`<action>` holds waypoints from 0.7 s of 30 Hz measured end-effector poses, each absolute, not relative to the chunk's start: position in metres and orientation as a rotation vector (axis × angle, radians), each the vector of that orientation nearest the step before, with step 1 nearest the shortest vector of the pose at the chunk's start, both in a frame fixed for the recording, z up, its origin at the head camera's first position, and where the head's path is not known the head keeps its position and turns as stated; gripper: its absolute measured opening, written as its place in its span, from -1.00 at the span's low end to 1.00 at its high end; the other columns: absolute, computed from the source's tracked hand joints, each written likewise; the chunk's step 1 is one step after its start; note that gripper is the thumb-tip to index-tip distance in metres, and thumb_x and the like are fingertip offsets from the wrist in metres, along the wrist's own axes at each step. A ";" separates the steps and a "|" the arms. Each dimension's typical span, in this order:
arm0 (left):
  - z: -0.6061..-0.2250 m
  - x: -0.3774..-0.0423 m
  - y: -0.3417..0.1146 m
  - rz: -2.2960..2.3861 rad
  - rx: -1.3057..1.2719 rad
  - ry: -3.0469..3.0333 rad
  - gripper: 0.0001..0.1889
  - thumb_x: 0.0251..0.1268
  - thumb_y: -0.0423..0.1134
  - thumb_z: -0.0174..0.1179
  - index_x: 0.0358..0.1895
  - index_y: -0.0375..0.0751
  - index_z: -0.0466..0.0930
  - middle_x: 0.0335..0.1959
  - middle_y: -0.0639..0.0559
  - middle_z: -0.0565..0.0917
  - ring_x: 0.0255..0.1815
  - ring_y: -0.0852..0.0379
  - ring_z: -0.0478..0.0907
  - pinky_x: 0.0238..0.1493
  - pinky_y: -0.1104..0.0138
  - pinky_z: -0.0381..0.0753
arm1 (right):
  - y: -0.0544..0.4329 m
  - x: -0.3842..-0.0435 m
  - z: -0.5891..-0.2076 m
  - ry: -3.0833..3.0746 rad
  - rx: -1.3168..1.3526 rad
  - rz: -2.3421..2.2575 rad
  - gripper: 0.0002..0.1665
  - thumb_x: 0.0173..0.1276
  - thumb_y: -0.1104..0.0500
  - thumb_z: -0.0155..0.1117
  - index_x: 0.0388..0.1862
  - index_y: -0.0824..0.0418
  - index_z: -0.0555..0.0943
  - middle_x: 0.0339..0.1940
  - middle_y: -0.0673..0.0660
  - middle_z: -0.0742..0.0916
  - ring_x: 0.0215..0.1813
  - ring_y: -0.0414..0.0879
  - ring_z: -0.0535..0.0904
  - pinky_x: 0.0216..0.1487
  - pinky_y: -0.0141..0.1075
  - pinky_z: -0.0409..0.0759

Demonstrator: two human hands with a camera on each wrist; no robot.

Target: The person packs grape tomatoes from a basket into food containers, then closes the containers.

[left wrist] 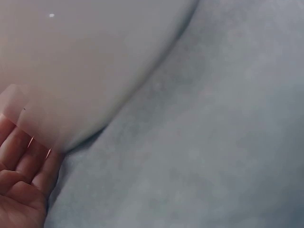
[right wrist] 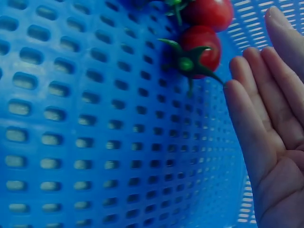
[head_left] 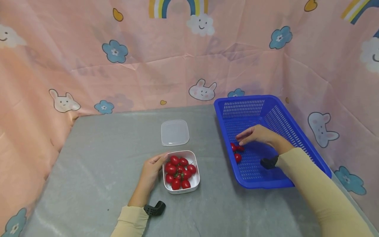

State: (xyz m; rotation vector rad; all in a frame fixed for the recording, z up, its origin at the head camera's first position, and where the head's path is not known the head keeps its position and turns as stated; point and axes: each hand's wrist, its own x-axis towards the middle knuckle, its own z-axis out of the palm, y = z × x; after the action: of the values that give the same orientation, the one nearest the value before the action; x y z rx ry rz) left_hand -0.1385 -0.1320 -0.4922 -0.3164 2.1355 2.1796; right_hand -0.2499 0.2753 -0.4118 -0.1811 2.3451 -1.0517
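Note:
In the head view, my left hand (head_left: pixel 150 169) touches the left side of a white square container (head_left: pixel 195 181) with its fingers. Several cherry tomatoes (head_left: pixel 175 184), some with green stems, fill much of that container. The left wrist view shows the fingertips (left wrist: pixel 40 159) against its pale outer wall. My right hand (head_left: pixel 260 136) is inside a blue plastic basket (head_left: pixel 251 184), just above a few red cherry tomatoes (head_left: pixel 238 158) along the left wall. In the right wrist view its fingers (right wrist: pixel 249 114) are extended beside a tomato (right wrist: pixel 202 50) with a green calyx, and the palm holds nothing.
A translucent square lid (head_left: pixel 175 132) lies flat on the grey tabletop (head_left: pixel 118 138), behind the container. The basket's slotted walls rise at the right of the table. A pink patterned cloth (head_left: pixel 165 72) hangs around the back and sides.

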 end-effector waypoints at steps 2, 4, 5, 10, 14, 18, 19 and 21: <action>-0.493 -0.139 -0.132 2.174 -0.315 2.145 -0.64 0.35 -0.16 0.26 0.05 -0.37 0.69 -0.08 0.09 0.80 -0.02 0.37 0.62 0.07 0.40 0.57 | 0.276 -0.251 -0.414 2.344 -0.179 -1.036 -0.44 0.21 0.02 0.49 0.14 0.27 0.67 0.08 0.20 0.76 0.40 0.25 0.46 0.46 0.37 0.04; -0.493 -0.138 -0.132 2.162 -0.306 2.165 -0.64 0.36 -0.15 0.26 0.04 -0.36 0.70 -0.07 0.07 0.80 -0.02 0.36 0.62 0.09 0.38 0.57 | 0.277 -0.251 -0.416 2.342 -0.182 -1.013 -0.43 0.20 0.01 0.50 0.14 0.27 0.68 0.08 0.19 0.77 0.40 0.26 0.46 0.45 0.37 0.04; -0.493 -0.138 -0.132 2.159 -0.310 2.167 -0.65 0.36 -0.15 0.26 0.04 -0.35 0.70 -0.07 0.07 0.79 -0.02 0.36 0.62 0.08 0.38 0.58 | 0.277 -0.251 -0.416 2.337 -0.180 -1.007 -0.42 0.20 0.01 0.50 0.14 0.27 0.68 0.07 0.19 0.77 0.40 0.26 0.46 0.45 0.37 0.04; -0.492 -0.137 -0.132 2.168 -0.317 2.157 -0.64 0.36 -0.17 0.26 0.06 -0.38 0.68 -0.03 0.01 0.79 -0.03 0.38 0.61 0.06 0.44 0.57 | 0.279 -0.251 -0.420 2.341 -0.204 -0.963 -0.40 0.18 -0.01 0.51 0.13 0.30 0.68 0.02 0.18 0.79 0.34 0.23 0.54 0.45 0.36 0.09; -0.492 -0.137 -0.132 2.174 -0.323 2.139 -0.63 0.36 -0.17 0.26 0.07 -0.38 0.67 -0.03 0.02 0.79 -0.03 0.38 0.61 0.05 0.47 0.56 | 0.280 -0.251 -0.421 2.351 -0.216 -0.934 -0.40 0.18 -0.02 0.52 0.11 0.29 0.69 -0.04 0.15 0.81 0.33 0.22 0.54 0.44 0.35 0.12; -0.491 -0.137 -0.132 2.174 -0.313 2.139 -0.62 0.36 -0.16 0.26 0.08 -0.38 0.67 -0.02 0.01 0.78 -0.02 0.37 0.61 0.08 0.43 0.56 | 0.280 -0.250 -0.422 2.348 -0.201 -0.928 -0.41 0.17 -0.04 0.52 0.10 0.26 0.70 -0.06 0.12 0.82 0.39 0.26 0.47 0.44 0.37 0.09; -0.491 -0.137 -0.132 2.178 -0.311 2.134 -0.62 0.36 -0.16 0.25 0.08 -0.38 0.67 -0.01 0.00 0.78 -0.01 0.36 0.61 0.09 0.42 0.56 | 0.280 -0.250 -0.423 2.347 -0.200 -0.933 -0.42 0.17 -0.04 0.52 0.10 0.26 0.70 -0.06 0.12 0.82 0.38 0.25 0.48 0.44 0.37 0.09; -0.491 -0.137 -0.132 2.178 -0.303 2.138 -0.62 0.36 -0.15 0.25 0.08 -0.38 0.67 0.00 -0.01 0.78 -0.01 0.36 0.61 0.10 0.41 0.55 | 0.280 -0.251 -0.425 2.348 -0.202 -0.941 -0.42 0.16 -0.03 0.53 0.09 0.26 0.71 -0.07 0.12 0.82 0.35 0.23 0.52 0.45 0.35 0.10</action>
State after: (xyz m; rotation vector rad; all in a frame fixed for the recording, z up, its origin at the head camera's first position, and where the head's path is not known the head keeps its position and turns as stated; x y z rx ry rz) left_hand -0.1371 -0.1321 -0.4905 -0.3029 2.1379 2.1775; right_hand -0.2509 0.2797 -0.4247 -0.2025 2.3478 -0.9407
